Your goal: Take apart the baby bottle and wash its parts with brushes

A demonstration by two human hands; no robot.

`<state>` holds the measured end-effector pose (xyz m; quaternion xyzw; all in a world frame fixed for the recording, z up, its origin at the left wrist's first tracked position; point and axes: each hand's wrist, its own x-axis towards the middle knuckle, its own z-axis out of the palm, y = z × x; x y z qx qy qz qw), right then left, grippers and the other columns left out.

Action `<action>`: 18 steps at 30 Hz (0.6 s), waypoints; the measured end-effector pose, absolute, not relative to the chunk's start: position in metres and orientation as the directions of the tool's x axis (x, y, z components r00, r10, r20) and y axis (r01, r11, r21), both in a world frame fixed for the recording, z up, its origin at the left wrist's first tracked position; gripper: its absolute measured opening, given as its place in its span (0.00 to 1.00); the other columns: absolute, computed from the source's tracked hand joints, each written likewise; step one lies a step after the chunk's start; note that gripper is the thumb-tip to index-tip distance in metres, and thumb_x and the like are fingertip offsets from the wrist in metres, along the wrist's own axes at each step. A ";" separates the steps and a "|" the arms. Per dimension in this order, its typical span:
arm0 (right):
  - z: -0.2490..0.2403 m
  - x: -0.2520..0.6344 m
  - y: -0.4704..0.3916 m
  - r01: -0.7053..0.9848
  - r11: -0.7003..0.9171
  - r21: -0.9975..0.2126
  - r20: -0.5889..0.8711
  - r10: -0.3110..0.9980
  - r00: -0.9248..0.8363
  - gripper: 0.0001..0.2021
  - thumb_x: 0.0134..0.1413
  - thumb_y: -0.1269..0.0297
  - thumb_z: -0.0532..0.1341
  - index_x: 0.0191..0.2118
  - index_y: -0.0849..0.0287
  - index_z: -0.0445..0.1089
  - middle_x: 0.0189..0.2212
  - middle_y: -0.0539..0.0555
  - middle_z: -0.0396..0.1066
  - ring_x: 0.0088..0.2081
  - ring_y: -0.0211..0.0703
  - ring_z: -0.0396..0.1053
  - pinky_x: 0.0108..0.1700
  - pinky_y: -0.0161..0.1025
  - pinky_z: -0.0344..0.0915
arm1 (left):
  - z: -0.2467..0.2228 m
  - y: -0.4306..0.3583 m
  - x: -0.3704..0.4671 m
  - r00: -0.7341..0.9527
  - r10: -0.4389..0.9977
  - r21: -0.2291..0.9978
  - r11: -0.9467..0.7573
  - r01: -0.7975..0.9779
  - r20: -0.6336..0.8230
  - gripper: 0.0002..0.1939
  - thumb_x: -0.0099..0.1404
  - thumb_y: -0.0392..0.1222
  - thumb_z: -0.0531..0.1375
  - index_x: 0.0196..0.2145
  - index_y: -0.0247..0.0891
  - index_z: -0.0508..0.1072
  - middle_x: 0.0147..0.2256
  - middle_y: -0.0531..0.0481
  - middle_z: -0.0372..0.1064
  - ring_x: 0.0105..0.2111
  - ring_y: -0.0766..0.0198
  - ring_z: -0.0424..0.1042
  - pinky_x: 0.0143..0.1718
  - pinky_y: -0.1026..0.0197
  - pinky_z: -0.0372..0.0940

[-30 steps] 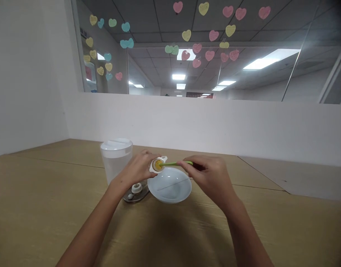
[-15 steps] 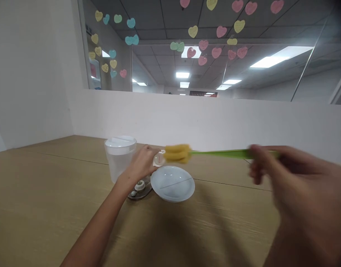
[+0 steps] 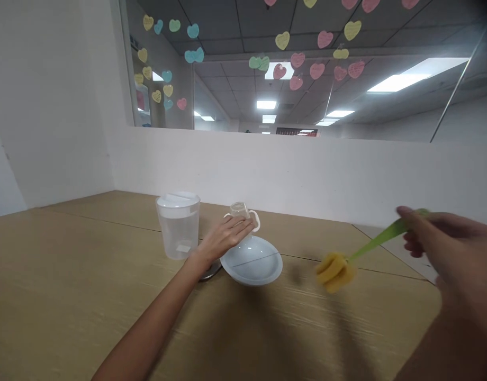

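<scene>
My right hand (image 3: 453, 254) grips the green handle of a sponge brush (image 3: 380, 237). Its yellow sponge head points down and left, above the table to the right of the bowl. My left hand (image 3: 231, 233) is closed around a clear baby bottle (image 3: 239, 208) with white side handles. The bottle stands out above my fingers, its lower part hidden by them, just over the far left rim of a white bowl (image 3: 253, 275). Under my left wrist, a dark round dish (image 3: 212, 272) shows only its edge.
A translucent pitcher (image 3: 178, 233) with a white lid stands left of my left hand. The brown tabletop (image 3: 88, 286) meets a white wall (image 3: 227, 164) at the back. Above it is a window with heart-shaped notes. A pale sheet or surface (image 3: 402, 251) lies at the right.
The sponge brush has swung right and down, away from the bottle. My left hand has turned the bottle, now showing its clear body. Small white parts on the dish are now hidden.
</scene>
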<state>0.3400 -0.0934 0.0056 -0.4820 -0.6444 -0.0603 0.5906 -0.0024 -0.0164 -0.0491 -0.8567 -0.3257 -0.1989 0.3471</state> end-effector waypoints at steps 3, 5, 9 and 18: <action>0.013 0.324 -0.088 0.619 0.247 -0.745 0.586 0.685 0.432 0.16 0.47 0.52 0.62 0.16 0.54 0.64 0.12 0.51 0.60 0.14 0.37 0.56 0.15 0.38 0.50 | -0.045 -0.015 -0.004 0.687 0.422 -0.428 -0.558 0.711 0.591 0.23 0.66 0.26 0.47 0.57 0.39 0.60 0.54 0.44 0.64 0.55 0.56 0.60 0.53 0.50 0.57; 0.012 0.327 -0.071 0.590 0.207 -0.780 0.493 0.784 0.378 0.18 0.47 0.52 0.61 0.16 0.57 0.63 0.12 0.50 0.60 0.15 0.35 0.57 0.18 0.36 0.54 | -0.040 -0.014 -0.004 0.636 0.457 -0.351 -0.564 0.748 0.621 0.23 0.65 0.28 0.50 0.57 0.39 0.61 0.54 0.45 0.65 0.54 0.56 0.61 0.52 0.51 0.58; -0.012 0.342 -0.019 0.628 0.106 -0.771 0.305 0.927 0.218 0.20 0.50 0.51 0.58 0.16 0.59 0.60 0.12 0.49 0.59 0.15 0.33 0.55 0.20 0.34 0.54 | -0.028 -0.016 -0.005 0.438 0.596 -0.062 -0.545 0.836 0.673 0.27 0.57 0.38 0.61 0.55 0.36 0.64 0.49 0.44 0.69 0.49 0.53 0.64 0.49 0.52 0.62; -0.117 0.333 0.070 0.659 -0.194 -0.727 -0.211 0.976 0.055 0.21 0.51 0.62 0.57 0.12 0.58 0.54 0.07 0.48 0.52 0.12 0.31 0.50 0.16 0.32 0.48 | -0.008 -0.027 0.005 0.055 0.779 0.407 -0.385 0.828 0.625 0.32 0.51 0.57 0.63 0.50 0.37 0.71 0.48 0.45 0.70 0.43 0.51 0.69 0.43 0.55 0.64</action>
